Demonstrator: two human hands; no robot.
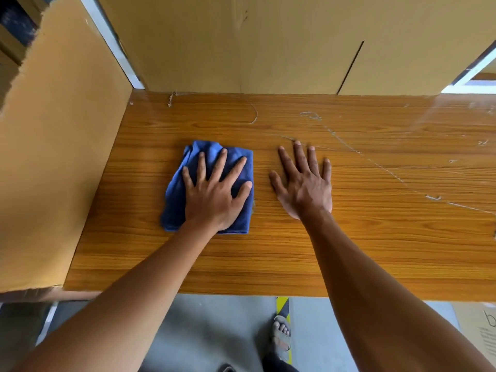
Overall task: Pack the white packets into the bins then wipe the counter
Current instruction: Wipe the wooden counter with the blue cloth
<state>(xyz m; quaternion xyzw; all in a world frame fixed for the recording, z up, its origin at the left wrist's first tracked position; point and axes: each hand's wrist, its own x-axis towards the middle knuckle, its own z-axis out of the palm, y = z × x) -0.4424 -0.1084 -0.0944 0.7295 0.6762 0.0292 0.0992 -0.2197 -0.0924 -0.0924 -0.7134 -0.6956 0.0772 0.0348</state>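
Wood-grain counter fills the centre of the head view, w/ cardboard panels standing along its far edge at 12 o'clock and its left side at 9 o'clock. Pale scratch lines and stray threads run across the counter from abt 12 toward 3 o'clock. Two bare forearms reach in from 6 o'clock.

Left hand, fingers straight and spread apart, presses flat on a folded blue cloth, which lies on the counter just left of centre, abt 9 o'clock from the right hand. Cloth's far edge is bunched; near edge lies flat, poking out past the wrist.

Right hand rests palm-down on bare wood, fingers straight and fanned apart, holding nothing; it sits just beside the cloth, not touching it.

Below the counter's near edge, at 6 o'clock: grey floor, a strip of yellow-black hazard tape, and a foot in a sandal on the tape. A cardboard box corner w/ printed lettering shows at 4 o'clock. No white packets or bins in shot.
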